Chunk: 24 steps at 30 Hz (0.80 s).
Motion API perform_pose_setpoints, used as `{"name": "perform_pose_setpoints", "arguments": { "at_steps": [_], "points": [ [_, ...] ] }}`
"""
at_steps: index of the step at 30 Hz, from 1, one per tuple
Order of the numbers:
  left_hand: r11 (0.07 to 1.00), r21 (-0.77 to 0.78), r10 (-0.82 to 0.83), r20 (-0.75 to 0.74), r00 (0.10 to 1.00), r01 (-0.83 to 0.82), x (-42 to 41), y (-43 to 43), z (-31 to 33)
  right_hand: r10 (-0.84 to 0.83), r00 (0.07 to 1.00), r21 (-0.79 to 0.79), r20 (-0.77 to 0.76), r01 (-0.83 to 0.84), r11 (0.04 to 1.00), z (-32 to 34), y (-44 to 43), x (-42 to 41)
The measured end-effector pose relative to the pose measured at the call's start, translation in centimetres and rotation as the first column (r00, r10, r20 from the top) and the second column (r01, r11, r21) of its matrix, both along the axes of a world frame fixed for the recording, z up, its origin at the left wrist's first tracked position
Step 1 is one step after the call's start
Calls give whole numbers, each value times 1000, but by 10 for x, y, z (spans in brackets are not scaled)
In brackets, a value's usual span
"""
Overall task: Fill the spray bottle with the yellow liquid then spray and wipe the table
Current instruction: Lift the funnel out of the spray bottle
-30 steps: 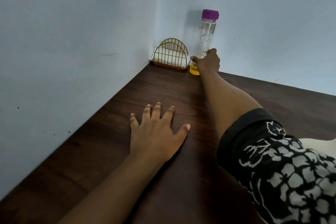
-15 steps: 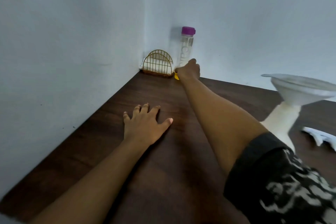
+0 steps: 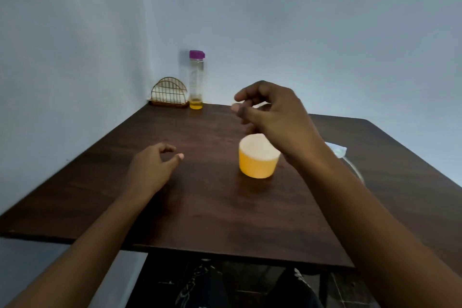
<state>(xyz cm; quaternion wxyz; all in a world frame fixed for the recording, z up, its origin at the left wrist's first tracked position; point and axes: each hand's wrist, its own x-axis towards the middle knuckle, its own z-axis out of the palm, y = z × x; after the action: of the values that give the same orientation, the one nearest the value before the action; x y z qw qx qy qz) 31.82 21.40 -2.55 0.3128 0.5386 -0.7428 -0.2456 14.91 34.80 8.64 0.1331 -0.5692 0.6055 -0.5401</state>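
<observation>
Pale blue walls point(image 3: 325, 20), dark wooden table point(image 3: 212, 207)

The clear purple-capped bottle point(image 3: 196, 77) stands upright in the table's point(image 3: 200, 207) far corner, a little yellow liquid point(image 3: 196, 105) at its bottom, well beyond my left hand's point(image 3: 150, 170) curled fingers point(image 3: 167, 149) and left of my right hand's point(image 3: 275, 117) fingertips point(image 3: 238, 96).

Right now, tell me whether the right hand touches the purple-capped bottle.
Apart. The head view shows bare wall and tabletop between the right hand and the bottle in the corner.
</observation>
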Motion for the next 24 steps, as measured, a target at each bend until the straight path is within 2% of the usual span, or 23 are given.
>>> {"name": "perform_pose_setpoints", "arguments": {
  "at_steps": [2, 4, 5, 6, 7, 9, 10, 11, 14, 20, 24],
  "points": [
    [995, -88, -52, -128, 990, 41, -4, 37, 10, -61, 998, -10, 8, 62, 998, 1, 26, -24],
    [978, -144, -180, -232, 956, 149, -19, 74, 18, -171, 985, -1, 11, 171, 985, -4, 46, -56],
    [967, -114, -251, -284, 926, 227, -31, 86, 20, -233, 973, 12, 6, 232, 973, -8, 53, -75],
    [943, -9, -313, -362, 878, 332, -46, 96, 20, -290, 957, 36, -1, 290, 956, -13, 57, -96],
    [877, 152, -349, -450, 822, 456, -61, 103, 19, -340, 940, 74, -5, 339, 938, -20, 59, -117],
    [619, 468, -359, -546, 757, 631, -93, 112, 17, -430, 903, 173, -9, 425, 889, -38, 60, -163],
    [513, 552, -373, -546, 750, 657, -107, 114, 15, -472, 882, 224, -17, 463, 857, -47, 58, -186],
    [464, 586, -409, -523, 747, 664, -122, 114, 13, -509, 860, 270, -31, 497, 824, -56, 55, -206],
    [474, 577, -485, -460, 744, 666, -160, 122, 5, -560, 821, 382, -111, 555, 739, -73, 40, -245],
    [639, 449, -371, -532, 761, 625, -213, 145, 0, -524, 819, 590, -235, 549, 593, -83, 3, -265],
    [629, 459, -389, -512, 765, 627, -226, 147, 0, -532, 811, 630, -244, 550, 549, -96, -13, -277]
  ]
}}
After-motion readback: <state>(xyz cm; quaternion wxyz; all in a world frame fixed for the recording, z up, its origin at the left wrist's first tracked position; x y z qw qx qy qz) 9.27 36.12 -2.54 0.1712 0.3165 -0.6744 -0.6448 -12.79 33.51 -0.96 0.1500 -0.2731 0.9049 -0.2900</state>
